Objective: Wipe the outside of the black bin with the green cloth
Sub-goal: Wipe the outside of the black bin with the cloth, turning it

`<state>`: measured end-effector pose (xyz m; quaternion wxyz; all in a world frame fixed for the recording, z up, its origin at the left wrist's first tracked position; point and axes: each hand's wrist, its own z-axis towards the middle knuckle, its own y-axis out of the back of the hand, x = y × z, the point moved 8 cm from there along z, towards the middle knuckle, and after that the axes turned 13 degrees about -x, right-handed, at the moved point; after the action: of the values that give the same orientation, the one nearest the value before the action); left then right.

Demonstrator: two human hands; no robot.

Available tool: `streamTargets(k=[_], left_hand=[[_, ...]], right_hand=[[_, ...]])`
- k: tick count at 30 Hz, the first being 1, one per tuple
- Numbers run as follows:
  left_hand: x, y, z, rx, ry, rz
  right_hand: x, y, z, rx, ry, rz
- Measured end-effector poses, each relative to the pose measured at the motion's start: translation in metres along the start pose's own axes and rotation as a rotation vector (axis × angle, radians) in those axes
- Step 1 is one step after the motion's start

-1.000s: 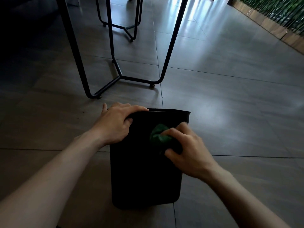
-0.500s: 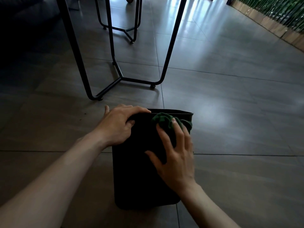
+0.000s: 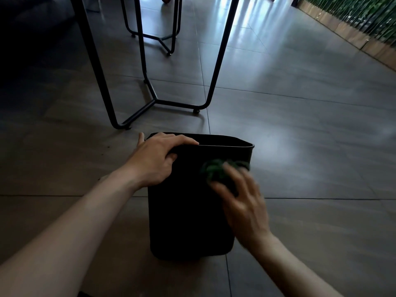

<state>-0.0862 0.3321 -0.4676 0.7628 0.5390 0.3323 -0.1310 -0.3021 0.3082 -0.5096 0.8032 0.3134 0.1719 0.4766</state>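
A black bin stands upright on the tiled floor in front of me. My left hand grips its near-left rim, fingers curled over the edge. My right hand presses a crumpled green cloth flat against the bin's near wall, towards the upper right. That hand and the cloth are motion-blurred. The cloth sits a little below the rim, partly hidden under my fingers.
A black metal table frame stands on the floor just beyond the bin, with a second frame farther back. A low wooden planter edge with green plants runs along the far right. Glossy grey floor tiles spread to the right.
My right hand has slid the cloth from the rim down the bin's near wall, after first moving it up from mid-wall. My left hand kept its grip on the rim.
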Motion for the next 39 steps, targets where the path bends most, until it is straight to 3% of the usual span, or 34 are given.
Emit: streamTargets(k=[2, 3, 7, 10, 12, 16, 18, 20, 24, 26, 31, 33, 36, 39], left_hand=[[0.000, 0.001, 0.000, 0.007, 0.003, 0.010], [-0.001, 0.002, 0.001, 0.008, 0.002, 0.018], [0.002, -0.001, 0.001, 0.014, 0.012, 0.036], [0.001, -0.005, 0.001, 0.028, 0.007, 0.036], [0.004, -0.003, 0.000, 0.015, 0.001, 0.041], [0.002, -0.003, 0.001, 0.012, -0.024, 0.066], [0.002, -0.001, -0.001, 0.008, -0.038, 0.085], [0.004, 0.000, -0.001, 0.007, -0.058, 0.113], [0.004, 0.000, -0.001, 0.022, -0.096, 0.143], [0.003, -0.001, -0.002, 0.032, -0.105, 0.160], [-0.002, 0.000, -0.004, 0.055, -0.098, 0.193], [-0.004, 0.000, -0.005, 0.061, -0.095, 0.193], [-0.004, 0.000, -0.006, 0.061, -0.087, 0.192], [-0.004, 0.000, -0.008, 0.062, -0.075, 0.172]], right_hand=[[-0.009, 0.001, 0.018, -0.063, -0.138, -0.053], [-0.001, -0.001, 0.017, -0.066, -0.102, -0.063], [0.053, -0.023, -0.046, 0.188, 0.373, 0.052], [0.058, -0.027, -0.074, 0.346, 0.568, 0.067], [0.054, -0.025, -0.050, 0.287, 0.527, 0.090], [0.035, -0.022, 0.030, 0.044, 0.167, 0.068], [0.037, -0.025, 0.043, 0.002, 0.080, 0.026], [0.051, -0.031, 0.027, 0.023, 0.161, 0.012], [0.074, -0.036, -0.047, 0.215, 0.548, 0.057], [0.067, -0.033, -0.060, 0.278, 0.605, 0.054], [0.025, -0.010, 0.010, 0.040, 0.148, 0.020], [0.029, -0.010, 0.024, -0.003, 0.105, 0.000], [0.059, -0.021, -0.010, 0.066, 0.354, 0.030], [0.074, -0.033, -0.064, 0.286, 0.650, 0.055]])
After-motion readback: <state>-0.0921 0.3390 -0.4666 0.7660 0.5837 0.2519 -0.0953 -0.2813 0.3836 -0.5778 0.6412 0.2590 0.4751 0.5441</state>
